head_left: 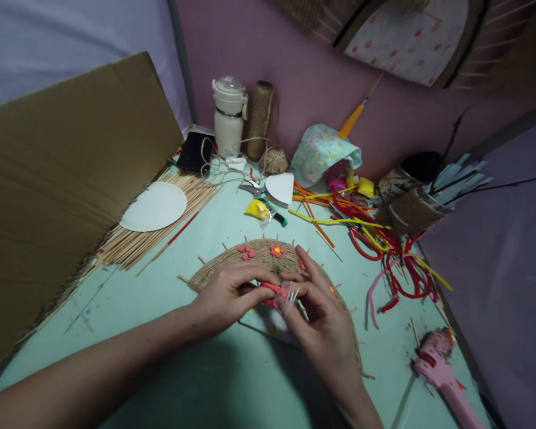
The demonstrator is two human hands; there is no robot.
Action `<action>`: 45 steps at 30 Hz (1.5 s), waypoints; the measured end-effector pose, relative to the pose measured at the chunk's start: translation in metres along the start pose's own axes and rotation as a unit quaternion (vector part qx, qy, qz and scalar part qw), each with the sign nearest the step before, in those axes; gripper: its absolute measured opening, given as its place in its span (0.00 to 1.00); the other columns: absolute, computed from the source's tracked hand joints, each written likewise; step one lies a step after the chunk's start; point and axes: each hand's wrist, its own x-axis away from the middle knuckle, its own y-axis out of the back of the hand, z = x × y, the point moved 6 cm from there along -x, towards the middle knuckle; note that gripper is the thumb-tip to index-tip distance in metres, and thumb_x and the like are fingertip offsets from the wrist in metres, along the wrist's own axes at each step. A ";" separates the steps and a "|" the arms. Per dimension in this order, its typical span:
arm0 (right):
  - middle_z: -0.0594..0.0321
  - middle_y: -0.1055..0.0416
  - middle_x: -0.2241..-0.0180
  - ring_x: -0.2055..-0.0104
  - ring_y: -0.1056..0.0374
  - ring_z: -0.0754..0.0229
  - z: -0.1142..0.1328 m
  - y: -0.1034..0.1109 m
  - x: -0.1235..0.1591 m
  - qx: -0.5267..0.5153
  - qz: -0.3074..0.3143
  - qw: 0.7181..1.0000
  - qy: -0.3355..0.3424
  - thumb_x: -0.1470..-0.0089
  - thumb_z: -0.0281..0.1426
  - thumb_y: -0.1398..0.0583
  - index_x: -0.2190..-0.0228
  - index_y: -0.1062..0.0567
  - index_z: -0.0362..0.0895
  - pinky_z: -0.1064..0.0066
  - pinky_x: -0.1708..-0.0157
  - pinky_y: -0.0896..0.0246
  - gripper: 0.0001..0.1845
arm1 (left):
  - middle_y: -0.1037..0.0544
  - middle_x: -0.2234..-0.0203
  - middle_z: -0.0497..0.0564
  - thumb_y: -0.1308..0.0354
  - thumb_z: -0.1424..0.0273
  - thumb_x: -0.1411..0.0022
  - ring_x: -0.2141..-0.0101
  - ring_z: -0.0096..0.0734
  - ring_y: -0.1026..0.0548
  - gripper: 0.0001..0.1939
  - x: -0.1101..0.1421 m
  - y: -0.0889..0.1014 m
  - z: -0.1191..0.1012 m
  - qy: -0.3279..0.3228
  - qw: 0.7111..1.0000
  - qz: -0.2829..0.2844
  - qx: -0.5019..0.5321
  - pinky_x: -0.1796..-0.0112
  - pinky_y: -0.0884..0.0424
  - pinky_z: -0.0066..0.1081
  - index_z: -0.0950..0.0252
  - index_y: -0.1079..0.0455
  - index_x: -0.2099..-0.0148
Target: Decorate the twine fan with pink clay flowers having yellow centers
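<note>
Above a twine-wrapped arch [261, 245] on the table, both hands meet at a lump of red modelling clay [271, 287] partly inside a clear plastic wrapper [289, 294]. My left hand [226, 295] pinches the clay between thumb and fingers. Thumb and index finger of my right hand [324, 310] close on the wrapper, while another finger points up. Small red flowers decorate the arch; one red flower [277, 250] has a yellow centre. Short stick ends poke out along its outer edge. The right hand hides part of the arch's right side.
Cardboard [71, 179] stands at left beside thin wooden sticks [161, 220] and a white oval [154, 207]. Behind are a white bottle [228, 122], twine spool [259, 119] and cutters [256, 190]. Pipe cleaners [411, 280], scissors [361, 241] and a pink glue gun [444, 378] lie right.
</note>
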 end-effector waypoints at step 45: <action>0.64 0.32 0.73 0.75 0.42 0.69 -0.027 -0.016 0.007 -0.455 0.007 0.841 -0.292 0.58 0.34 0.31 0.64 0.19 0.43 0.78 0.79 0.51 0.16 | 0.19 0.64 0.53 0.42 0.75 0.40 0.68 0.25 0.22 0.10 -0.011 0.029 0.038 0.282 0.892 -0.120 0.333 0.64 0.25 0.24 0.66 0.23 0.56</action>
